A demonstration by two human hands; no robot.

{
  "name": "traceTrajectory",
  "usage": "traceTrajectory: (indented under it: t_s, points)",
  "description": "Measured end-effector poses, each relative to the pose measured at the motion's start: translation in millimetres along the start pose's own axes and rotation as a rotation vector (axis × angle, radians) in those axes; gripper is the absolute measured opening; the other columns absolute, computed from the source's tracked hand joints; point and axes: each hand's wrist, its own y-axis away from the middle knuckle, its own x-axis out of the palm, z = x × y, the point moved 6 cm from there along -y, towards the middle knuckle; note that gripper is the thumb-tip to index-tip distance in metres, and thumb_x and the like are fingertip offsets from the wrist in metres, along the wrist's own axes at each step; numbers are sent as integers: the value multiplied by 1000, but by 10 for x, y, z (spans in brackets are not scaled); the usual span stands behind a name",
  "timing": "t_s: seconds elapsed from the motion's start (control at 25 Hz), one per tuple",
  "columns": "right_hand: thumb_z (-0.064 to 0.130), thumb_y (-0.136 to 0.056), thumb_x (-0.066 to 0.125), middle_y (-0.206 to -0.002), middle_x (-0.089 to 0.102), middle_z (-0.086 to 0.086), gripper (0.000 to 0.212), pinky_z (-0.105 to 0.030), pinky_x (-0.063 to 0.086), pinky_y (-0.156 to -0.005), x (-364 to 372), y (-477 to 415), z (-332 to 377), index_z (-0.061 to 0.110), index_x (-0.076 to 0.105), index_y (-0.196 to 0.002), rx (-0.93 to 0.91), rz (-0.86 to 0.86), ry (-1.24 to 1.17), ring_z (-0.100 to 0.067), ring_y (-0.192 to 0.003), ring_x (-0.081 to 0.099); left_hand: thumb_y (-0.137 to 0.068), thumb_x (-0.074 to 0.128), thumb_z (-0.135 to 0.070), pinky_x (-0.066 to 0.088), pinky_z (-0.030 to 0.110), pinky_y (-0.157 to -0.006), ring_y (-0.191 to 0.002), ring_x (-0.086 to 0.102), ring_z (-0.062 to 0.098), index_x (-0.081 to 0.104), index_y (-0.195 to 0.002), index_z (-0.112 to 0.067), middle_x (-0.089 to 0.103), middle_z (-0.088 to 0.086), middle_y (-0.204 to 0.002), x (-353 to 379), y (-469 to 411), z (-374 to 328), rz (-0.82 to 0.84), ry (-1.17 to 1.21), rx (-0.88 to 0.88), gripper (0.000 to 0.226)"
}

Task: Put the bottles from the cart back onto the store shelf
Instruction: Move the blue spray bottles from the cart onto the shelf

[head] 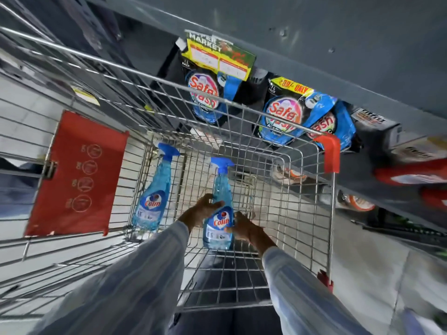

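While one blue spray bottle point(219, 211) stands upright in the middle of the cart point(285, 189), the left hand point(205, 209) curls around its left side and the right hand point(244, 227) presses its right side (both arms reach down, sleeves to the wrists). A second spray bottle point(153, 197) leans at the cart's left wall, below the shelf point(314, 44).
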Motion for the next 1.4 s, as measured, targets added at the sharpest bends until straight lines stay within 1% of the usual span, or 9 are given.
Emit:
traceTrajectory:
  t_s: [0.08,0.28,0.4,0.52,0.64,0.8,1.04,1.2,1.4]
  points:
    - [-13,-79,59,-130,52,-31,46,-49,42,-105,-47,75,48,-13,47,-123,-45,-10,-5,-41,-119,52,-91,54,-8,58,36,-59,-77,69,21,44,-117,1,74,5,-91,5,160,-107,62,41,32,30]
    - [-6,-84,59,-132,49,-29,53,-45,46,-98,-399,686,447,-5,33,-129,-182,-125,-133,-37,-119,51,-87,56,1,52,17,-39,-80,63,19,37,-106,-16,56,-1,-92,-36,833,-650,-55,157,214,32]
    - [4,-87,59,-133,51,-17,54,-18,49,-79,-668,1282,772,2,33,-134,-371,-180,-145,-16,-111,52,-76,58,8,53,15,-46,-83,61,12,42,-107,-12,59,-3,-90,8,1435,-1158,-53,135,434,40]
    - [5,-87,60,-120,55,-2,52,-9,46,-82,-1121,2015,1095,9,37,-133,-561,-337,-210,9,-97,56,-76,63,-1,54,15,-54,-70,66,0,57,-100,-18,72,-12,-81,232,2035,-1810,-15,66,635,31]
    - [-4,-84,61,-122,54,-10,47,-20,48,-93,-1723,2740,1249,2,42,-127,-730,-525,-305,-6,-103,57,-80,66,-4,54,16,-62,-75,66,1,63,-98,-23,73,-12,-88,712,2592,-2508,6,-90,867,26]
    - [-3,-85,60,-115,57,-5,43,-5,48,-83,-2558,3625,1136,0,44,-125,-841,-674,-333,-10,-99,57,-75,73,-23,55,22,-74,-82,68,0,66,-91,-41,74,-21,-87,1577,3067,-3268,2,-210,1089,25]
    - [-4,-86,58,-115,62,-17,32,-6,50,-78,-3838,4479,280,-7,52,-117,-880,-1046,-395,3,-87,61,-75,74,-12,60,31,-76,-86,71,14,65,-103,-21,72,4,-102,3328,3020,-4095,190,-155,1165,31]
    - [-2,-89,53,-129,55,-28,38,-48,43,-105,-4551,4521,-353,-8,45,-126,-791,-1185,-484,-34,-117,56,-77,71,-3,50,54,-96,-107,63,38,59,-116,3,64,27,-118,4305,2752,-4420,197,-215,1132,41]
    - [1,-91,51,-141,43,-27,48,-53,34,-111,-5084,4297,-680,-8,33,-135,-731,-1164,-635,-39,-130,43,-78,68,3,44,56,-102,-113,58,41,57,-116,8,59,33,-123,4862,2393,-4661,202,-265,1086,40]
